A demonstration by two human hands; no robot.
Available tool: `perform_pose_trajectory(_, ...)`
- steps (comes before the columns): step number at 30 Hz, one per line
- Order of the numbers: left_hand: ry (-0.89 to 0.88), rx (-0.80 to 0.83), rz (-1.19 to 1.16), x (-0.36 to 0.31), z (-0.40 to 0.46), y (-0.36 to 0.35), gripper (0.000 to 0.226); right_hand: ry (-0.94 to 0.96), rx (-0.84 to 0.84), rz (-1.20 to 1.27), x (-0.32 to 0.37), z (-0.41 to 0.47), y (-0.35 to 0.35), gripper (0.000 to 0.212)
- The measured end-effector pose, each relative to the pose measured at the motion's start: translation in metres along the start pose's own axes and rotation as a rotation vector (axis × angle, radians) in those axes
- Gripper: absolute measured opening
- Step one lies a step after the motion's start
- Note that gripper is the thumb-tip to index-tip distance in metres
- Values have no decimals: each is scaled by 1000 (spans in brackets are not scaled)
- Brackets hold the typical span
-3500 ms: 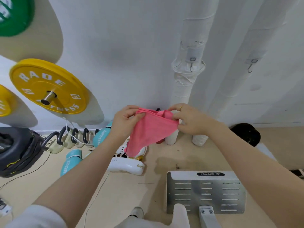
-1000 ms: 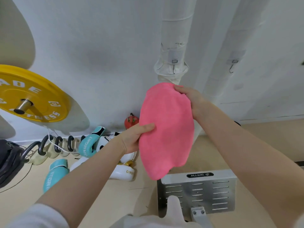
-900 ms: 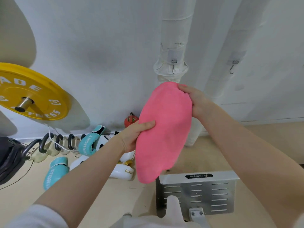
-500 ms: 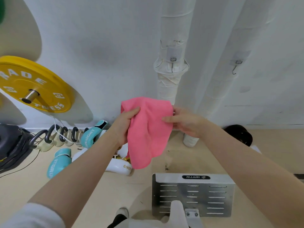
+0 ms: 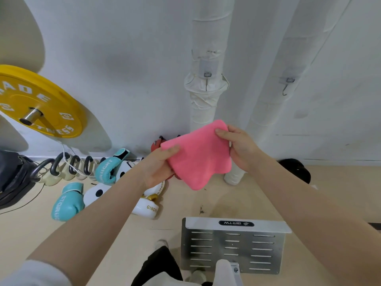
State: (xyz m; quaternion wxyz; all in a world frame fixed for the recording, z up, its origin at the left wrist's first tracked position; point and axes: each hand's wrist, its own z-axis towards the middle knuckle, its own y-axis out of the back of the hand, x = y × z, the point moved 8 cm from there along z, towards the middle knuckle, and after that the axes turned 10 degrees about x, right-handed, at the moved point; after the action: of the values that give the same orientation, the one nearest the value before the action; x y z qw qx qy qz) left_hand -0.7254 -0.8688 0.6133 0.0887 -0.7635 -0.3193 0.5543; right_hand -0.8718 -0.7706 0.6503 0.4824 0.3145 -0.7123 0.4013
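A pink cloth [image 5: 201, 156], folded into a small pad, hangs in the air in front of me at chest height. My left hand [image 5: 158, 168] pinches its left edge, thumb on top. My right hand [image 5: 240, 146] grips its right edge, with the fingers curled over the upper corner. The cloth's lower part sags between the two hands.
A yellow weight plate [image 5: 41, 104] sits on a wall peg at left. Teal boxing gloves [image 5: 68, 201], white gloves [image 5: 144, 207] and kettlebells [image 5: 61, 170] lie on the floor by the wall. Wrapped white pipes [image 5: 206, 93] run up the wall. A slotted metal plate [image 5: 235, 244] lies on the floor below.
The cloth went from one long hanging sheet to a shorter, folded pad. Both hands came down and now hold it by opposite side edges.
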Motion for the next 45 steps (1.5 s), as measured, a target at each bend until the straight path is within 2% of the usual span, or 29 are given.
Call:
perform_pose_trajectory(2,-52,-15,52,-7,5,-8,33,40,-34,46,10,-2,7,7)
perform_pose_trajectory(4,-125,-97,86,-18,5,-7,24,65,-61,80,17,-2,14,5)
perform_pose_trajectory(7,-222,-346,275,-41,-1,2,6,125,-45,-34,27,0,15,23)
perform_pose_trajectory(9,-268,-496,364,-51,-7,4,6,142,-81,-166,30,0,12,24)
perform_pose_trajectory(12,-281,-555,270,-56,-9,6,8,194,-191,-253,35,-5,10,15)
perform_pose_trajectory(15,-334,-534,282,-71,-11,5,29,203,-203,-239,36,-9,11,11)
perform_pose_trajectory(17,-385,-451,311,-82,-10,-2,40,205,-212,-192,40,-11,15,10)
perform_pose_trajectory(20,-423,-300,361,-91,-11,-20,15,236,-187,-78,48,-15,15,10)
perform_pose_trajectory(23,-463,-296,367,-94,-14,-27,8,264,-153,-95,56,-18,14,17)
perform_pose_trajectory(25,-452,-261,333,-89,-12,-28,7,263,-134,-94,59,-19,13,19)
perform_pose_trajectory(28,-391,-113,358,-75,-9,-41,31,254,-85,-33,58,-18,13,23)
perform_pose_trajectory(31,-334,-16,367,-62,-6,-45,47,205,23,-18,51,-14,10,39)
perform_pose_trajectory(35,-303,54,250,-57,5,-33,46,137,164,1,40,-1,12,59)
perform_pose_trajectory(38,-226,67,223,-51,18,-18,50,106,168,-36,36,14,18,63)
perform_pose_trajectory(42,20,-83,472,-47,41,16,102,94,185,-291,36,40,12,64)
perform_pose_trajectory(44,19,-142,773,-65,57,27,105,84,243,-440,41,53,5,65)
perform_pose_trajectory(45,-52,-141,912,-79,66,24,93,65,278,-517,43,60,0,65)
